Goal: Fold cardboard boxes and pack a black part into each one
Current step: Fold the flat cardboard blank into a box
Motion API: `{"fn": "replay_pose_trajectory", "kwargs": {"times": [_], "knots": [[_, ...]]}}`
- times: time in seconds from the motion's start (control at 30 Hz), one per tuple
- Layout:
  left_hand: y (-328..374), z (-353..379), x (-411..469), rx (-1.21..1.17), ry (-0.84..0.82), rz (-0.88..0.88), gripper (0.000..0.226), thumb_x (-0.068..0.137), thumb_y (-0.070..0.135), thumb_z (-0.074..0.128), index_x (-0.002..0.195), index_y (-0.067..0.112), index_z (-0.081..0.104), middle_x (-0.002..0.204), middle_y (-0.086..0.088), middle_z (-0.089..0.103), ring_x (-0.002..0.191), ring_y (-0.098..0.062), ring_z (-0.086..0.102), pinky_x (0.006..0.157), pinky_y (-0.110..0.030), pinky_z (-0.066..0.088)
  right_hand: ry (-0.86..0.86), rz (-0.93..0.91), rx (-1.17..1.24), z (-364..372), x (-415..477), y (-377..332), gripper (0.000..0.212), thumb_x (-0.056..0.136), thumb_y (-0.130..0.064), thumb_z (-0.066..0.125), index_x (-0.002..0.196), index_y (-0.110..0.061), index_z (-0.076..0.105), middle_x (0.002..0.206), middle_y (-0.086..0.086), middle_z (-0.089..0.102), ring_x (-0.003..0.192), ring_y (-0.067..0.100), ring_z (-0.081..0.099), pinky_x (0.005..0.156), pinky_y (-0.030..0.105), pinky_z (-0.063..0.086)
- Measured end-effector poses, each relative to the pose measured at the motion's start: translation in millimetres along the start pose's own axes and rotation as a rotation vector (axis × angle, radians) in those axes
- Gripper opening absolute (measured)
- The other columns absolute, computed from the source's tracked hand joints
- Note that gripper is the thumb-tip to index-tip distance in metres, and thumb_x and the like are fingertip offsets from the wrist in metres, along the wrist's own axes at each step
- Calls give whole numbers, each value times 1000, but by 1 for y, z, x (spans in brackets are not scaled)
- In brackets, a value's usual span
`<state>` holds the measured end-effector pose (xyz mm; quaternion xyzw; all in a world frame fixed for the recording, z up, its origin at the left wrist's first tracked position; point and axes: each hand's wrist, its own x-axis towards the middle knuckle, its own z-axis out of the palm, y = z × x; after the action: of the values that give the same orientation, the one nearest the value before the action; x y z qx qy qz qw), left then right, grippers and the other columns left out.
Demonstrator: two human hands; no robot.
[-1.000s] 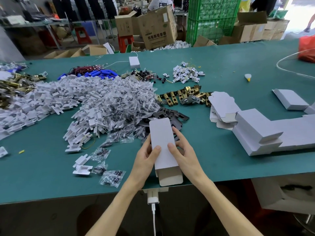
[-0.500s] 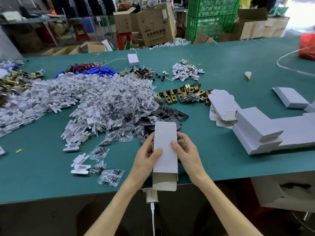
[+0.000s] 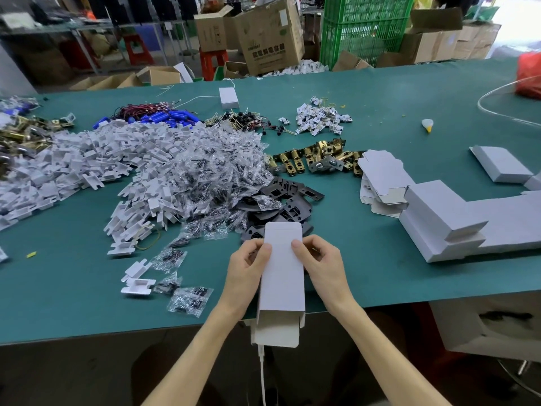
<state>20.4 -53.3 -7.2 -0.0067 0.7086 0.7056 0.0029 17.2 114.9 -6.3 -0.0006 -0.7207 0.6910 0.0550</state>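
Cardboard box [image 3: 282, 276] is squared up into a sleeve over the near edge of the surface [image 3: 366, 273], with its near end open and the flap hanging. Left hand [image 3: 248, 271] and right hand [image 3: 322, 265] each grip a long side, thumbs on top. Likely the folding step: next, tuck the far flap, then reach for the black parts [image 3: 281, 200] just beyond.

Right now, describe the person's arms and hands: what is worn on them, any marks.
The left hand and right hand are bare: no gloves, no rings visible, nails short and unpainted. The left forearm and right forearm are bare too, with no sleeve, watch or band up to the picture's bottom edge.
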Motion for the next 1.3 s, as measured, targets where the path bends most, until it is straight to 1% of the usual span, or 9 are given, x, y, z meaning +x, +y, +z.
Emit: {"fn": "replay_pose_trajectory", "kwargs": {"times": [0.1,0.27,0.37,0.57,0.8,0.93,1.03,1.13,1.3], "knots": [[0,1,0,-30,8,20,21,102,30,66,121,22,67,104,3,75,85,-16,74,65,-27,59,5,-7,25,1,0,1,10,97,-25,70,105,-20,69,84,1,72,77,26,69,69,44,54],[3,1,0,9,-20,28,44,107,22,58,148,36,51,89,15,67,77,-14,70,65,-31,61,31,-63,-40,4,1,5,46,96,-25,71,139,-29,54,70,-12,60,61,4,55,62,18,46],[4,1,-1,69,-40,29,40,110,18,50,144,39,54,90,20,66,73,-13,67,61,-33,61,32,-121,-185,7,-1,6,39,97,-27,69,135,-28,60,77,-18,61,62,4,56,58,14,43],[1,0,1,165,-4,-1,35,111,18,44,143,22,57,135,4,64,103,-18,70,74,-34,61,67,-133,-262,9,-2,7,31,98,-30,68,127,-20,65,99,-9,66,83,9,63,68,17,51],[-1,1,3,144,-1,-7,20,107,27,59,123,20,67,119,-4,70,95,-24,71,70,-35,59,104,-63,-222,7,-2,7,24,97,-32,68,115,-17,69,103,-3,69,85,14,67,74,35,58],[2,2,1,115,-22,5,28,98,40,64,120,22,67,118,-5,69,94,-23,72,71,-37,61,105,-57,-225,6,-2,6,20,97,-31,68,110,-16,70,101,-2,69,88,13,67,76,35,58],[4,3,1,94,-28,13,23,100,36,65,118,22,69,123,-6,65,97,-25,72,74,-42,62,109,-44,-216,6,-2,5,20,97,-31,68,112,-18,70,102,-3,69,87,13,67,76,35,58],[5,4,1,81,-24,31,16,101,31,68,115,25,73,132,2,61,95,-20,73,71,-35,62,103,-51,-182,7,-4,2,22,97,-30,68,118,-23,67,104,-3,69,82,15,68,70,33,59],[6,1,-1,4,-63,28,17,102,21,66,116,21,74,113,-5,74,83,-21,74,61,-31,59,55,-103,-184,7,-6,-1,17,100,-26,65,117,-28,69,106,-2,65,78,18,67,61,27,54]]}}
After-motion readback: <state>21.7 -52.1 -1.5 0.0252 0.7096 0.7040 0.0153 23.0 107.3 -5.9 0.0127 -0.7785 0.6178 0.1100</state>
